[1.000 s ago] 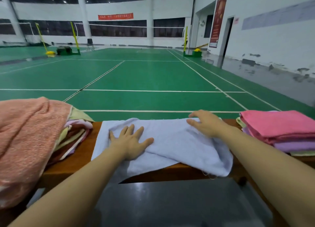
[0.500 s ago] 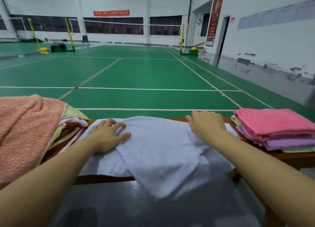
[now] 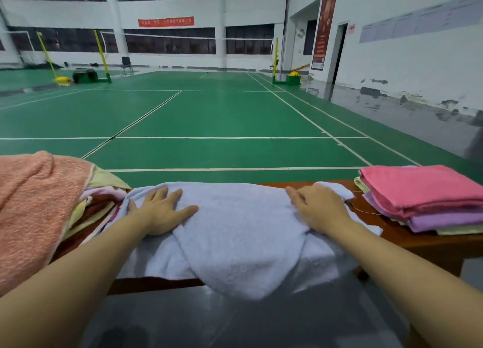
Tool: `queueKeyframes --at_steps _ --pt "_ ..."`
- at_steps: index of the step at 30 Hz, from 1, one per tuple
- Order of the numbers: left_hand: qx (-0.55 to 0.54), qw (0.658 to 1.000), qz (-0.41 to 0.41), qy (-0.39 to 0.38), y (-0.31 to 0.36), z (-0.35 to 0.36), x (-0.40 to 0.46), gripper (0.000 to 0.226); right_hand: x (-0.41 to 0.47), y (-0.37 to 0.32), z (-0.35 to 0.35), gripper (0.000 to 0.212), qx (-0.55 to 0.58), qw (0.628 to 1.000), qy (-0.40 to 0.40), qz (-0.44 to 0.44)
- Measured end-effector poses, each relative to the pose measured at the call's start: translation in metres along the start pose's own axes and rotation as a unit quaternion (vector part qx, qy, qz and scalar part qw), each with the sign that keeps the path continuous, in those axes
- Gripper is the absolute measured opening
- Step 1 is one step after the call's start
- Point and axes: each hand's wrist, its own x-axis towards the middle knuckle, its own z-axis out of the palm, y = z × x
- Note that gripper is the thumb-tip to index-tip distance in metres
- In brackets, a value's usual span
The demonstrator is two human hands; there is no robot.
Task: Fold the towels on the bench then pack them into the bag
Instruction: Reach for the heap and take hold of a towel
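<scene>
Unfolded pile (image 3: 34, 206): heaped at the bench's (image 3: 428, 243) left end, topped by an orange towel.
Left hand (image 3: 159, 211): laid flat, fingers spread, on the white towel's (image 3: 240, 237) left part.
White towel: spread across the bench's middle, its near edge hung over the bench's front.
Right hand (image 3: 317, 209): pressed on the towel's right part; fingers are seen curled, but a pinch cannot be told.
Folded stack (image 3: 428, 198): set at the bench's right end, pink on top.
</scene>
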Motion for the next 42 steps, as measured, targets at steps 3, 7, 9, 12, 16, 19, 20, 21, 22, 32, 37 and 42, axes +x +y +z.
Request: queueKeyframes --at_steps 3,7,9,12,16,19,20,21,22,32,37,42 --pt "-0.01 1.0 -0.015 0.014 0.004 -0.003 0.004 0.104 0.01 -0.005 0.005 0.061 -0.06 0.994 -0.089 0.029" --pt "0.031 0.994 -0.055 0.084 0.027 -0.006 0.0 0.09 0.035 -0.009 0.012 0.054 -0.085 0.968 -0.234 0.019" --pt "0.03 0.993 -0.035 0.104 0.037 -0.004 -0.001 0.082 0.044 -0.014 0.016 0.052 -0.073 0.966 -0.246 0.046" --pt "-0.032 0.995 0.001 0.097 0.047 -0.002 0.0 0.069 0.053 -0.019 0.021 0.055 -0.075 0.969 -0.224 0.068" --pt "-0.02 0.999 -0.002 0.033 0.06 -0.002 0.002 0.076 0.066 -0.02 0.03 0.058 -0.024 0.97 -0.238 0.04" --pt "-0.01 1.0 -0.029 0.007 0.055 0.003 0.008 0.085 0.067 -0.011 0.037 0.063 0.046 0.972 -0.226 0.039" --pt "-0.013 0.999 -0.038 0.007 0.05 0.005 0.01 0.086 0.065 -0.006 0.038 0.062 0.07 0.976 -0.204 0.032" --pt "-0.019 0.999 -0.047 0.011 0.045 0.006 0.013 0.087 0.062 -0.002 0.037 0.059 0.101 0.98 -0.167 0.026" --pt "-0.022 0.998 -0.053 0.015 0.04 0.006 0.015 0.087 0.057 0.002 0.035 0.056 0.139 0.983 -0.12 0.028" --pt "-0.014 0.991 -0.026 0.128 0.049 0.0 0.021 0.068 0.025 0.047 0.016 0.052 0.062 0.987 -0.144 0.029" --pt "-0.193 0.947 0.208 0.151 0.168 -0.012 -0.02 0.03 0.035 0.045 0.012 0.058 0.004 0.976 -0.215 0.024" --pt "-0.232 0.91 0.335 0.076 0.268 0.002 -0.06 0.013 0.05 0.064 0.001 0.028 0.146 0.971 0.036 0.183"
